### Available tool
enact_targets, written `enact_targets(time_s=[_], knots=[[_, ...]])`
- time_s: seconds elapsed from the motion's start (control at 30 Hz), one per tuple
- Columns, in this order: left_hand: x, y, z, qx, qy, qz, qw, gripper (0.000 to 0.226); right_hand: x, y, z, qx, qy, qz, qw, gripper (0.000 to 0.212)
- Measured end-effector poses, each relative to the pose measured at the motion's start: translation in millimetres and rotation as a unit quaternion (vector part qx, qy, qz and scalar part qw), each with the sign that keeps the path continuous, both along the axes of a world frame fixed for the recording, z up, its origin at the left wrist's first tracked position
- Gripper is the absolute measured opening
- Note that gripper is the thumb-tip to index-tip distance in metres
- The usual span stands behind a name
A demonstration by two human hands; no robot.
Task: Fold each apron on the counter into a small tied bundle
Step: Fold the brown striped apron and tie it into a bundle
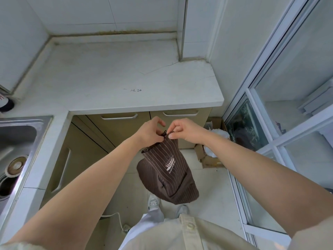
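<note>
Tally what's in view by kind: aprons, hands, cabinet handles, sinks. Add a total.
apron: 1
hands, left hand and right hand: 2
cabinet handles: 3
sink: 1
Total: 7

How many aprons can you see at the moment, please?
1: the brown striped apron hangs pinched between the left hand and right hand, in front of the counter; others may be off-frame.
</note>
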State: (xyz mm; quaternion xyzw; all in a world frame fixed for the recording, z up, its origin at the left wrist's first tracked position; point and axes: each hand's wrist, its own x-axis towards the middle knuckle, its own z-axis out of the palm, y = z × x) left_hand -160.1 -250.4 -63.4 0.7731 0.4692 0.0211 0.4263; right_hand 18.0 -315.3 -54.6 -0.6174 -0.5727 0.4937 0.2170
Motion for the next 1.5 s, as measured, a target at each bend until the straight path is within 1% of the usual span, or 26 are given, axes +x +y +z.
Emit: enact_targets(time_s=[0.13,0.23,0.27,0.33,0.47,0.53,0.6,0.63,0.67,0.7,0.77,0.83,0.9,0.93,1.0,1.03,1.07,1.13,1.17,1.2,1.23,1.27,1.33,1.37,1.43,1.5], knots=[[1,-2,6,-0.029,-0.038,0.000,0.999,0.048,0,-3,0,0.032,0.006,-0.038,0.999,0.023],[2,-4,9,-0.021,-0.036,-0.022,0.999,0.051,-1,-3,-3,0.025,0.000,-0.028,0.999,0.039],[3,-4,9,-0.019,-0.035,-0.028,0.999,0.053,-1,-2,-4,0.025,-0.011,-0.022,0.999,0.040],[3,-4,8,-0.018,-0.036,-0.021,0.999,0.055,-1,-1,-5,0.028,-0.029,-0.012,0.999,0.035],[2,-4,7,-0.039,-0.045,0.023,0.998,0.053,-2,-1,-5,0.049,-0.054,-0.021,0.997,0.017],[1,-1,7,-0.025,-0.002,0.029,0.999,0.047,-2,-2,-7,0.081,-0.065,-0.047,0.993,0.013],[-5,2,8,0.015,0.106,0.009,0.994,0.035,2,-2,-13,0.105,-0.073,-0.090,0.988,0.019],[-10,3,7,0.023,0.151,0.017,0.988,0.028,6,-2,-15,0.111,-0.081,-0.112,0.984,0.022],[-14,3,6,0.018,0.165,0.042,0.985,0.021,9,-2,-16,0.117,-0.091,-0.128,0.981,0.025],[-18,3,5,0.007,0.152,0.076,0.985,0.017,12,-2,-17,0.123,-0.102,-0.135,0.978,0.027],[-21,4,4,0.001,0.085,0.138,0.987,0.018,15,-2,-20,0.124,-0.132,-0.125,0.975,0.025],[-18,4,7,-0.013,0.035,0.165,0.986,0.020,16,-2,-22,0.085,-0.165,-0.087,0.979,0.026],[-17,2,12,-0.026,0.022,0.173,0.984,0.022,18,-3,-24,0.036,-0.183,-0.031,0.982,0.028],[-16,3,12,-0.005,0.030,0.165,0.986,0.022,19,-5,-25,0.028,-0.180,-0.018,0.983,0.027],[-16,2,13,0.085,0.047,0.135,0.986,0.022,21,-8,-25,0.037,-0.155,-0.028,0.987,0.026],[-14,-1,15,0.128,0.041,0.107,0.985,0.027,19,-8,-24,0.046,-0.136,-0.044,0.989,0.025],[-11,-4,16,0.159,0.038,0.067,0.984,0.036,17,-7,-22,0.053,-0.119,-0.059,0.990,0.023],[2,-10,14,0.175,0.067,-0.017,0.982,0.053,11,-4,-18,0.065,-0.094,-0.070,0.991,0.019],[10,-12,12,0.176,0.086,-0.039,0.980,0.054,9,-2,-16,0.069,-0.086,-0.071,0.991,0.017],[15,-13,10,0.177,0.093,-0.041,0.979,0.048,7,-1,-13,0.074,-0.077,-0.072,0.992,0.015],[19,-15,9,0.184,0.084,-0.033,0.979,0.036,5,-1,-12,0.079,-0.064,-0.076,0.992,0.014],[21,-15,9,0.188,0.063,-0.023,0.980,0.025,4,-1,-10,0.083,-0.053,-0.085,0.992,0.015],[20,-17,8,0.174,0.007,-0.009,0.985,0.012,3,-5,-9,0.085,-0.024,-0.115,0.989,0.017],[19,-18,8,0.164,-0.017,0.003,0.986,0.008,4,-8,-10,0.078,-0.003,-0.131,0.988,0.019],[19,-20,9,0.156,-0.049,0.034,0.986,0.008,5,-11,-16,0.042,0.036,-0.142,0.988,0.022],[19,-21,10,0.152,-0.065,0.053,0.985,0.006,7,-17,-26,-0.003,0.013,-0.104,0.995,0.026]])
